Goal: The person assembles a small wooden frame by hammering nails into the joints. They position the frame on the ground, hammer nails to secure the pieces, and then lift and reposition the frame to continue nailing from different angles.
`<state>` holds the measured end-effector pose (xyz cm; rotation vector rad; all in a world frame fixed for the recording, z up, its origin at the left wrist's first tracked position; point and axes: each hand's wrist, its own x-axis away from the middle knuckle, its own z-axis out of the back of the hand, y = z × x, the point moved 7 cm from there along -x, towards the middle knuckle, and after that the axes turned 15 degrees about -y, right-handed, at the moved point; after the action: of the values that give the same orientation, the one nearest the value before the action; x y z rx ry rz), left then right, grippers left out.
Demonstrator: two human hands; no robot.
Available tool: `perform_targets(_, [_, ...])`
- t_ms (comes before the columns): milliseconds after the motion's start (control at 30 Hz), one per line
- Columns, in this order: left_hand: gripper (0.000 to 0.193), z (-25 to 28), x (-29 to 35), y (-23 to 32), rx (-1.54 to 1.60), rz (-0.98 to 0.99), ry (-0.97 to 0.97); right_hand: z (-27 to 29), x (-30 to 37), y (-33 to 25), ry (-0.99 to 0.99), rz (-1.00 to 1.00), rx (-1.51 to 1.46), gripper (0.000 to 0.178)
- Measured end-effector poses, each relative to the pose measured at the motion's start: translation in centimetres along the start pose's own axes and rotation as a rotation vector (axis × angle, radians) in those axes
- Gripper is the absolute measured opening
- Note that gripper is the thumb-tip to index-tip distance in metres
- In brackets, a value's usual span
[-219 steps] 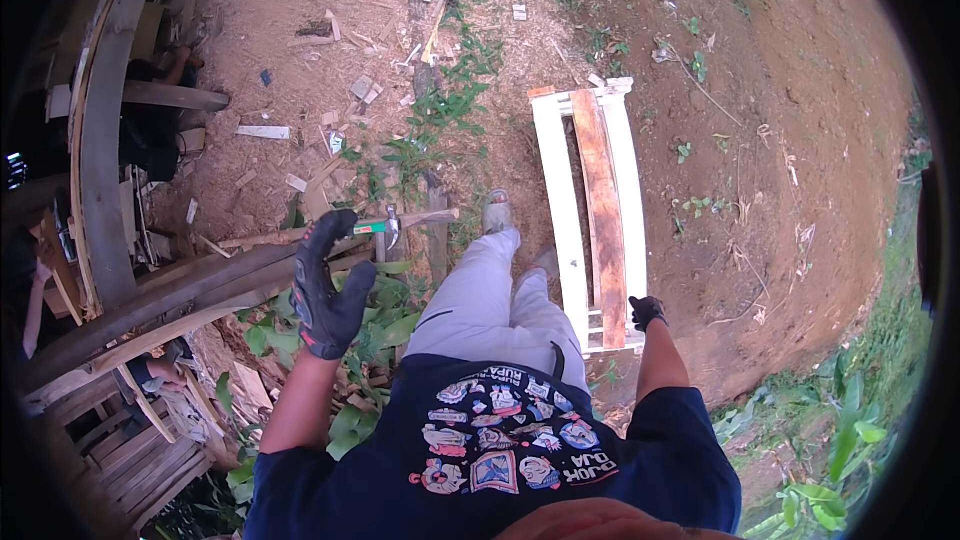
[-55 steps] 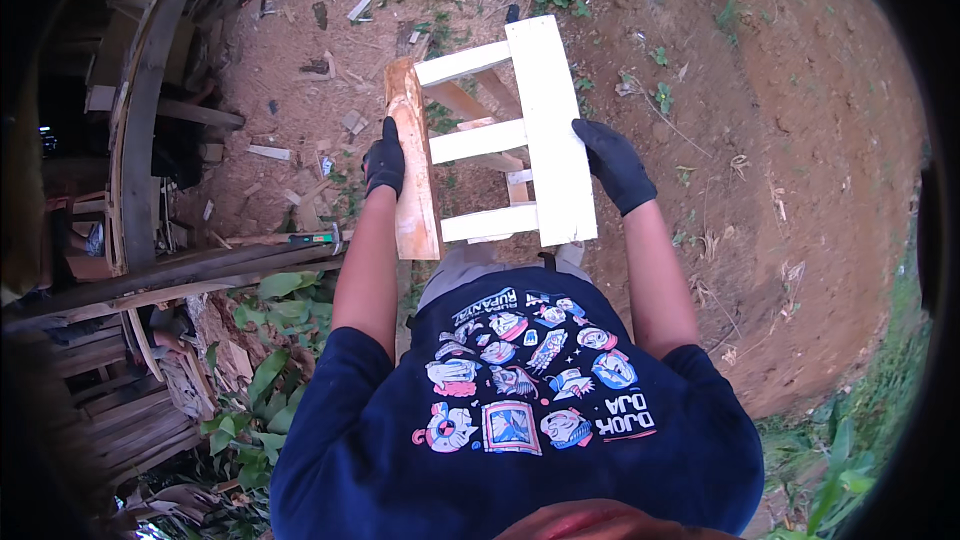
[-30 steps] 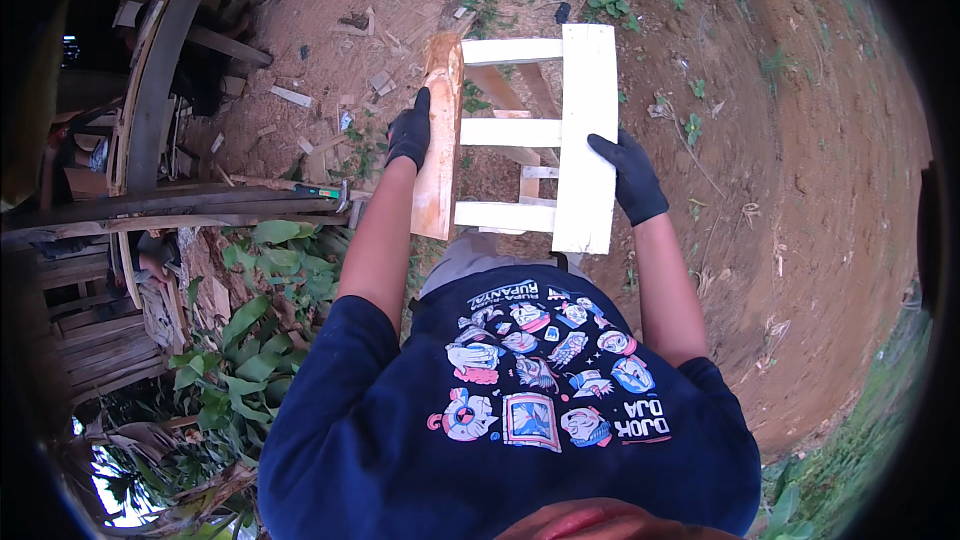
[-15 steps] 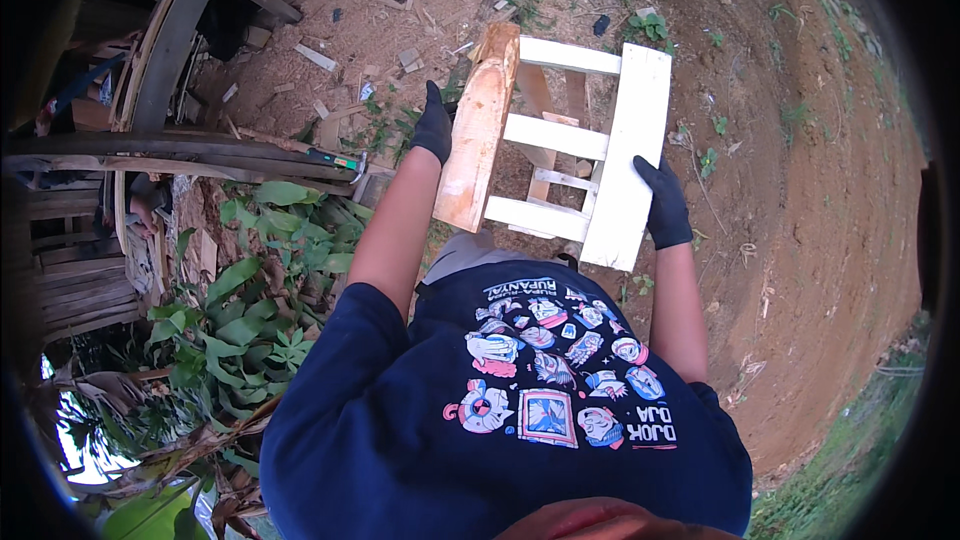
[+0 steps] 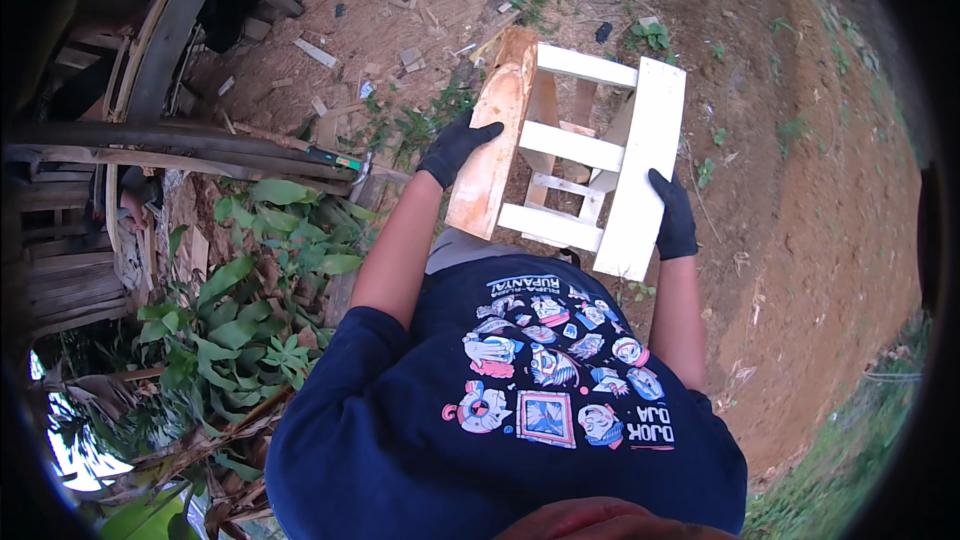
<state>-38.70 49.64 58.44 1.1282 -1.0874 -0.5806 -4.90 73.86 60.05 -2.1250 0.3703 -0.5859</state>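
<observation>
Between my hands is a wooden stool frame. Its top has a brownish, rough-edged board on the left and a pale, smooth board on the right. Three pale slats join the two boards, and legs with lower rungs show through the gaps. My left hand, in a black glove, clasps the left board, its thumb on top and its other fingers partly hidden. At the outer edge of the right board, my right hand, also gloved, holds on with the thumb over the edge and the fingers down the side.
To the left a hammer lies by long wooden beams. Leafy plants grow below them. Wood scraps litter the ground ahead; a bare soil slope rises at right. Another person's hand shows at far left.
My left hand has gone from fingers stretched beside the left board to a grip with the thumb over it. The stool frame has shifted slightly right and toward me, my right hand with it.
</observation>
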Motion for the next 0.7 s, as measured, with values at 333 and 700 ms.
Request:
perform_targets(333, [0.064,-0.5,0.5,-0.3,0.116,0.013,0.077,-0.9,0.7,-1.2,-0.008,0.006,0.093,0.054])
perform_targets(700, [0.061,0.1,5.2,-1.4,0.13,0.199,0.024,-0.1,0.4,-0.6,-0.055,0.016,0.109,0.059])
